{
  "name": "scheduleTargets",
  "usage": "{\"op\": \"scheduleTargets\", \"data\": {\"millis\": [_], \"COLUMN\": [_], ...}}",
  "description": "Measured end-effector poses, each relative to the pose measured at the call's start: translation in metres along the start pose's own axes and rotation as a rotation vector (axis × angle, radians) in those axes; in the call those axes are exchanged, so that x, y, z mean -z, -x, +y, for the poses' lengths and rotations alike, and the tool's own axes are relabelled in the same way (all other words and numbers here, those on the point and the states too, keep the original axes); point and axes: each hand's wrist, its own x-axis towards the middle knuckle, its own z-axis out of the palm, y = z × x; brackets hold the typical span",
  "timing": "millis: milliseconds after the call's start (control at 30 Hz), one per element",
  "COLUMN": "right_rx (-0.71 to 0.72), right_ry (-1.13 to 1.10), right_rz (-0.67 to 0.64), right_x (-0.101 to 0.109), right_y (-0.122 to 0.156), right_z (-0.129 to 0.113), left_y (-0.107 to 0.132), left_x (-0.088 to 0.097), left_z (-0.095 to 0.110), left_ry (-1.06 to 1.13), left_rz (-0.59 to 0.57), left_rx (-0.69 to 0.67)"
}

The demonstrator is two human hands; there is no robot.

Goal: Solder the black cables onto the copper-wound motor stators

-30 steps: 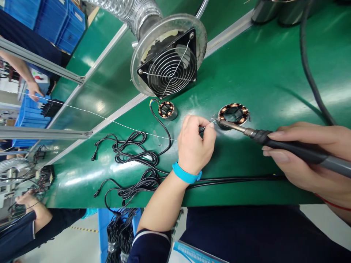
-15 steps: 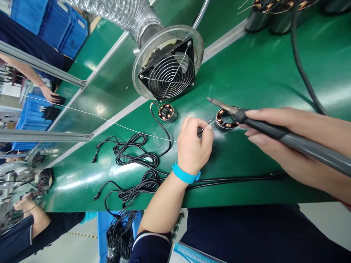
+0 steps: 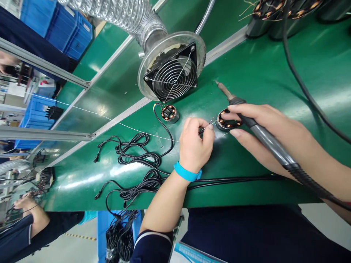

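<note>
My left hand, with a blue wristband, is closed in a pinch on a black cable. Thin leads stick out from its fingertips toward a copper-wound motor stator. A fine silvery solder wire runs from the upper left to this hand. My right hand grips a soldering iron whose tip points up and left, above the bench. Two fingers of that hand are spread at the stator's ring, one over its opening; whether they press on it I cannot tell.
A second stator with a cable attached stands below a round fume extractor. Coiled black cables lie on the green bench. More stators stand at top right, below a hanging cord. A co-worker's hand shows at left.
My right hand has moved left to the stator, and the iron has swung so its tip points more upward. My left hand keeps its pinch. A co-worker's hand at upper left has moved away.
</note>
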Motion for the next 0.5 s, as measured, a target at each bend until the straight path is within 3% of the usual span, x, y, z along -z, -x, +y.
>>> {"op": "scheduleTargets", "data": {"millis": [267, 400, 500], "right_rx": [-0.030, -0.018, -0.038], "right_ry": [0.075, 0.087, 0.089], "right_rz": [0.066, -0.011, 0.018], "right_x": [-0.0057, -0.0094, -0.0094], "right_y": [-0.0092, -0.0100, -0.0101], "right_z": [-0.0049, -0.0057, -0.0089], "left_y": [-0.0031, -0.0029, -0.0025], "left_x": [0.0031, 0.0049, 0.0061], "left_z": [0.0014, 0.0011, -0.0012], "left_ry": [0.137, 0.141, 0.085], "left_rz": [-0.070, -0.022, 0.010], "left_rx": [0.036, -0.077, -0.222]}}
